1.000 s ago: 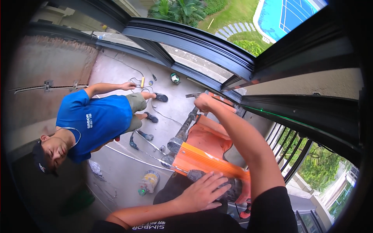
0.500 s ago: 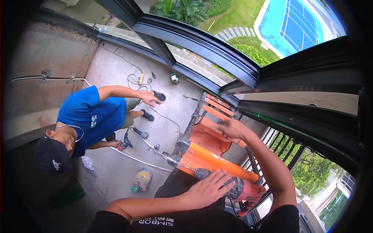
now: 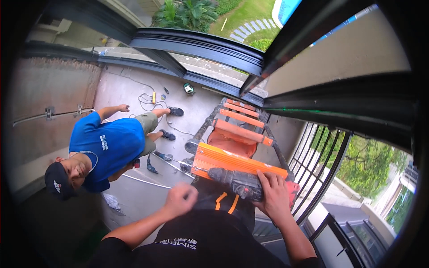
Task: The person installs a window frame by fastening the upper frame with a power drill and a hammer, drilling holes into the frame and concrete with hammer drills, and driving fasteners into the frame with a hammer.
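Lying along the near edge of the stepladder's (image 3: 241, 118) orange top step (image 3: 243, 159), the hammer drill (image 3: 237, 182) has its chuck end facing L, bit (image 3: 202, 169) out over the step's L end. R hand (image 3: 273, 192) is on the drill's rear housing, fingers across the top, thumb on the near side; can't tell if it's a full grip or just resting, b/c the handle & underside are hidden. Only a bit of the red rear end shows past the hand.

L hand (image 3: 181, 200) is in the air, near the bit but apart from it, fingers curled in; blurry, palm hidden, so can't tell if it's fully closed.

Co-worker in blue tee (image 3: 111, 138) is off to the L; red item (image 3: 136, 164) by their leg is mostly hidden, too small to ID. Blue-surfaced area (image 3: 286, 10) outside's cut off by window frame & pic edge.
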### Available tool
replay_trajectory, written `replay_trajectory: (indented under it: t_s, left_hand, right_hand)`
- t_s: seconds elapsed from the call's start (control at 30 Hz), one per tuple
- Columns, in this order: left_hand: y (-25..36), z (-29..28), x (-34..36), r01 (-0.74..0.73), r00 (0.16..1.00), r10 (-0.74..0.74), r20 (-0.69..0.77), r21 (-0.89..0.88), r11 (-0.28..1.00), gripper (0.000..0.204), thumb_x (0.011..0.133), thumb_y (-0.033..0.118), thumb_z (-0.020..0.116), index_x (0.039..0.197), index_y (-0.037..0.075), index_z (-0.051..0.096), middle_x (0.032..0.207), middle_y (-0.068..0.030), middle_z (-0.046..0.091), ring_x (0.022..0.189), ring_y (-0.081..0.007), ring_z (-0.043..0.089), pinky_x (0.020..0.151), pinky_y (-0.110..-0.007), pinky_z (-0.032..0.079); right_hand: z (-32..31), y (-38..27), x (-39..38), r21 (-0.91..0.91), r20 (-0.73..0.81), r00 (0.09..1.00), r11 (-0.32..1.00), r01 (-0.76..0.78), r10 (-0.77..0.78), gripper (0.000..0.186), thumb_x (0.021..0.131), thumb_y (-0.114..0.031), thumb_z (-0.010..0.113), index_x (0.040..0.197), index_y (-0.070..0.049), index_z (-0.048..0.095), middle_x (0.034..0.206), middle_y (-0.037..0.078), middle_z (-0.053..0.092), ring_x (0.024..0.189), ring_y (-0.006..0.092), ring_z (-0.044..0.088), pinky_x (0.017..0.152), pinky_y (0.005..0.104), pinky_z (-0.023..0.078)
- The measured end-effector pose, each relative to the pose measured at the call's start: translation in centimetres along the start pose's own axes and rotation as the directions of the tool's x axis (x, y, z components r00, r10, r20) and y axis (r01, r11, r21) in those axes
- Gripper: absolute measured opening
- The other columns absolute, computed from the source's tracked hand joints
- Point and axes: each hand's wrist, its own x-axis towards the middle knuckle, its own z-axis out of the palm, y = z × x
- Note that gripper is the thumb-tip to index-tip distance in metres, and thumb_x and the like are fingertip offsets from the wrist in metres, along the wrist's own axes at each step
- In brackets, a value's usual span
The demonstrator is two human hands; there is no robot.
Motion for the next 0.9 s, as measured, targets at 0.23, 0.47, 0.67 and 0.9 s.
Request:
replay_trajectory:
  t_s: [0.23, 0.47, 0.67, 0.9]
  left_hand:
    - [-9.7, 5.7, 2.7, 0.344, 0.789, -0.511, -0.341, -0.444, 0.828, 0.039, 0.111, 0.02, 0.042, 0.142, -0.001, 0.051, 0.134, -0.0158, 0.057, 0.123, -0.024, 0.056, 0.106, -0.037, 0.045]
    - [-5.3, 4.1, 7.6, 0.072, 0.761, 0.073, -0.644, 0.196, 0.978, 0.043, 0.106, 0.022, 0.047, 0.141, -0.003, 0.05, 0.14, -0.0214, 0.055, 0.137, -0.0339, 0.049, 0.12, -0.047, 0.031]
    - [1.2, 4.5, 16.8, -0.419, 0.893, 0.397, 0.214, 0.718, 0.556, 0.046, 0.094, 0.036, 0.063, 0.128, 0.006, 0.063, 0.128, -0.0154, 0.063, 0.131, -0.0376, 0.053, 0.116, -0.053, 0.033]
    - [-1.1, 4.5, 16.9, -0.463, 0.88, 0.411, 0.239, 0.626, 0.628, 0.035, 0.092, 0.034, 0.055, 0.109, 0.006, 0.066, 0.108, -0.0158, 0.066, 0.104, -0.0372, 0.06, 0.097, -0.05, 0.04]
  right_hand:
    - [2.3, 2.0, 0.0, 0.184, -0.114, 0.991, 0.979, 0.087, -0.066, 0.092, 0.059, -0.031, 0.092, 0.141, -0.008, 0.056, 0.122, 0.01, 0.06, 0.117, 0.031, 0.057, 0.1, 0.0447, 0.047]
    - [0.8, 4.6, -1.0, 0.415, -0.399, 0.902, 0.91, 0.016, 0.166, 0.087, 0.057, -0.026, 0.094, 0.135, -0.005, 0.061, 0.117, 0.014, 0.06, 0.111, 0.0343, 0.06, 0.095, 0.0451, 0.051]
    - [1.0, 8.5, -0.5, 0.495, -0.5, 0.79, 0.865, -0.076, 0.355, 0.079, 0.06, -0.02, 0.089, 0.132, -0.004, 0.062, 0.114, 0.014, 0.062, 0.101, 0.0332, 0.064, 0.086, 0.042, 0.055]
    - [2.6, 8.2, -1.6, 0.411, -0.447, 0.831, 0.901, -0.138, 0.331, 0.089, 0.054, -0.018, 0.092, 0.136, -0.007, 0.06, 0.123, 0.011, 0.061, 0.111, 0.0314, 0.059, 0.093, 0.0413, 0.054]
